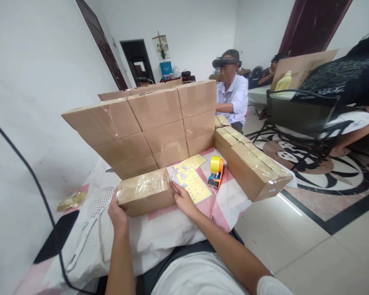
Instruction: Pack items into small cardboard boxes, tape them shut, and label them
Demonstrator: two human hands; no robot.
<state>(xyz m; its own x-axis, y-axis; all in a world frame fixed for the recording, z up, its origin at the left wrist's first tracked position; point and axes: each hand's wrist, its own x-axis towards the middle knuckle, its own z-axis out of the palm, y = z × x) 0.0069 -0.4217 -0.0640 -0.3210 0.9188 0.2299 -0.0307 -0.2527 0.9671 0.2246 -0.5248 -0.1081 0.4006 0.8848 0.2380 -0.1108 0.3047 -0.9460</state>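
Note:
A taped cardboard box (147,198) lies on the cloth-covered table in front of me, clear tape shining along its top. My left hand (117,211) presses against its left end, and my right hand (182,197) is at its right end, fingers against the cardboard; together they grip it. Beyond it rises a stack of similar boxes (164,139). An orange tape dispenser (217,176) with a yellow roll sits to the right of my right hand, beside yellow patterned patches on the cloth (195,186).
More closed boxes (252,164) line the table's right edge. A black flat object (57,237) and a black cable (33,176) are at left. Across the table sits a person (233,96); another sits on a chair (301,112) at right.

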